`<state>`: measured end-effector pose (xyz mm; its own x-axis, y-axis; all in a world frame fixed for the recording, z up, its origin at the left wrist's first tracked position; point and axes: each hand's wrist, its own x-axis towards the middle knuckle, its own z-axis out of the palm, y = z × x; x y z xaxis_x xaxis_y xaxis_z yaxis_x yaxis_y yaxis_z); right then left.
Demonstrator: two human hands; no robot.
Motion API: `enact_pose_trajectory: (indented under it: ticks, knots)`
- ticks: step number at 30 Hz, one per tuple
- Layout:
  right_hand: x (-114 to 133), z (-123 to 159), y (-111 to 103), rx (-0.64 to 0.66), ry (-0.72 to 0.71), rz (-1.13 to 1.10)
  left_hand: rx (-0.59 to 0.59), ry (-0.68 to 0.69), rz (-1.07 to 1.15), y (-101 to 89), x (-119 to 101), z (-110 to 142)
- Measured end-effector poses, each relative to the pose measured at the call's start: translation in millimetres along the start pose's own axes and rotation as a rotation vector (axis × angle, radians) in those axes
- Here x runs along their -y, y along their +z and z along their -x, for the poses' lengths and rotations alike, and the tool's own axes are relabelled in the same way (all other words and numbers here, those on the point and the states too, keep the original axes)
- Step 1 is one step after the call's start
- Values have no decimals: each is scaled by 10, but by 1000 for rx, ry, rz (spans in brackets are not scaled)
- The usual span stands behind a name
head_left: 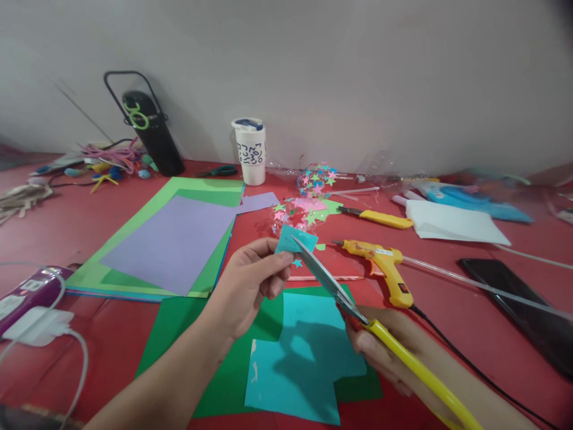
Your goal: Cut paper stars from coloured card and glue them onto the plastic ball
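Between the thumb and fingers of my left hand is a small piece of turquoise paper, held up above the table. My right hand grips yellow-handled scissors. Their blades reach up to the left, and the tips overlap the small paper; whether they are cutting it I cannot tell. Below both hands lies a larger cut sheet of turquoise paper with notched edges, resting on dark green paper. Small star shapes in pink, green and blue are scattered just beyond the paper in my left hand.
At right lie a yellow glue gun, a yellow utility knife and a black phone. A lilac sheet tops stacked paper at left, near a purple power strip. A white cup and black bottle stand behind.
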<state>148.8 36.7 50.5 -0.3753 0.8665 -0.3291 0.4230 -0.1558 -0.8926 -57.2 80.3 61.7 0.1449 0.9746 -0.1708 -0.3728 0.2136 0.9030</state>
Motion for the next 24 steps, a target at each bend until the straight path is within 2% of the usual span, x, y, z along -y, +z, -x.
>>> enact_pose_trajectory:
  ticks: [5,8,12,24]
  knots:
    - [-10,-11,6,-36,3,20,-38,55,0,10,18,12]
    - [-5,-15,11,-10,5,15,-64,80,-14,18,29,18]
    - [-13,-23,10,48,9,-6,-79,91,-16,19,37,22]
    - [-37,-16,21,54,56,-17,-85,84,-45,18,23,37]
